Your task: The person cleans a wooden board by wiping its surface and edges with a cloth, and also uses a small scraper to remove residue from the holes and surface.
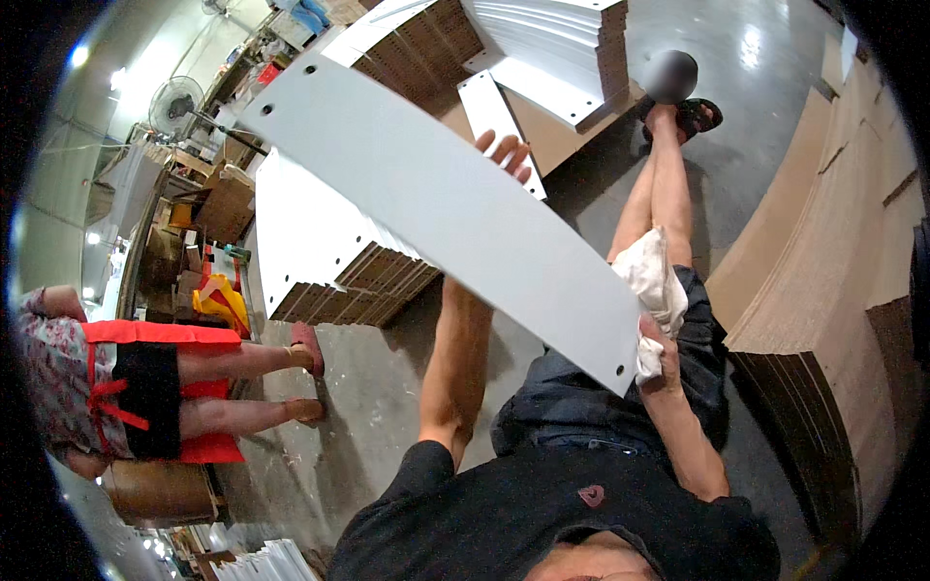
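Note:
A long white panel (436, 213) with small dark holes near its ends slants across the view in front of me. My left hand (506, 158) supports it from beneath, the forearm passing under the board and the fingertips curled over its far long edge. At the panel's near right end, my right hand (661, 360) is closed on a crumpled white cloth (651, 281), which lies against the board's edge. Part of the cloth spreads beyond the hand over my thigh. The board hides my left palm.
Stacked white panels (320, 242) stand beyond my left arm, with more stacks (557, 39) on cardboard at the far side, where one narrow panel (494, 116) lies loose. Cardboard sheets (823, 261) pile up on the right. A person in a red apron (160, 387) stands at left, near a fan (174, 105).

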{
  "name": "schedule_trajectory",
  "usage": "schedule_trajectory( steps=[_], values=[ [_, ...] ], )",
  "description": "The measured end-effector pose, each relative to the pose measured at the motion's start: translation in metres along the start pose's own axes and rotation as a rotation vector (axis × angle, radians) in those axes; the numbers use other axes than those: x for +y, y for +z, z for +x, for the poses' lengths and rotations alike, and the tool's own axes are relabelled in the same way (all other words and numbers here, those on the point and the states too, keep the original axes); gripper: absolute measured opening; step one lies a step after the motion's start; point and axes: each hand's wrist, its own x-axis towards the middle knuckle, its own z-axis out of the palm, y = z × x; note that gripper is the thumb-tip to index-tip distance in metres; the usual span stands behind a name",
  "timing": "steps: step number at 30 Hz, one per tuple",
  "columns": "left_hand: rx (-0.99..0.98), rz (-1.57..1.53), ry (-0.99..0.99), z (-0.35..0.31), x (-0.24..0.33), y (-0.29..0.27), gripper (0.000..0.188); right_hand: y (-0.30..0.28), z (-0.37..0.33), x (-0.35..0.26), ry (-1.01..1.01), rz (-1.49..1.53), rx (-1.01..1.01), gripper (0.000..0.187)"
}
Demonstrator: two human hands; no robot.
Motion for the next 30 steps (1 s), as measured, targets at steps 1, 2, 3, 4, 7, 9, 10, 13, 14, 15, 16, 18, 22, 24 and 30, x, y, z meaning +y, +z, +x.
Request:
schedule_trajectory(
  steps=[1,2,3,4,7,9,10,13,14,15,16,18,22,24,30],
  values=[
    [0.082,-0.012,-0.115,-0.01,-0.011,0.004,0.064,0.001,0.002,-0.003,-0.102,-0.018,-0.023,0.048],
    [0.081,-0.148,-0.113,-0.025,-0.016,0.013,0.065,0.007,0.004,-0.007,-0.182,-0.041,-0.012,0.048],
    [0.085,-0.28,-0.118,-0.046,-0.018,0.019,0.065,0.016,0.002,-0.009,-0.258,-0.062,0.003,0.049],
    [0.161,-0.417,-0.153,-0.072,-0.022,0.018,0.063,0.023,-0.002,-0.007,-0.314,-0.084,0.012,0.049],
    [0.375,-0.148,-0.155,-0.109,-0.057,0.026,0.06,0.015,-0.004,-0.004,-0.349,-0.106,0.013,0.053],
    [0.416,0.254,-0.176,-0.113,-0.061,0.03,0.06,0.019,-0.012,-0.006,-0.36,-0.174,0.031,0.056],
    [0.374,0.445,-0.213,-0.108,-0.056,0.038,0.062,0.02,-0.015,-0.008,-0.377,-0.201,0.025,0.057],
    [0.339,0.331,-0.215,-0.108,-0.059,0.024,0.053,0.021,-0.022,-0.013,-0.425,-0.302,0.039,0.055],
    [0.321,0.284,-0.202,-0.11,-0.059,0.021,0.053,0.017,-0.022,-0.015,-0.449,-0.385,0.032,0.052],
    [0.315,0.252,-0.213,-0.112,-0.058,0.02,0.051,0.01,-0.02,-0.02,-0.472,-0.468,0.024,0.05],
    [0.332,0.244,-0.211,-0.115,-0.058,0.017,0.051,0.003,-0.018,-0.023,-0.494,-0.553,0.016,0.048],
    [0.359,0.242,-0.192,-0.117,-0.053,0.005,0.05,-0.002,-0.014,-0.025,-0.457,-0.467,0.161,0.035],
    [0.431,0.349,-0.175,-0.118,-0.018,-0.026,0.047,-0.017,-0.015,-0.041,-0.508,-0.372,0.18,0.028],
    [0.479,0.345,-0.161,-0.12,0.004,-0.039,0.045,-0.027,-0.024,-0.047,-0.471,-0.44,0.232,0.031],
    [0.462,0.239,-0.079,-0.137,0.061,-0.104,0.04,-0.029,-0.039,-0.038,-0.434,-0.509,0.256,0.033]
  ],
)
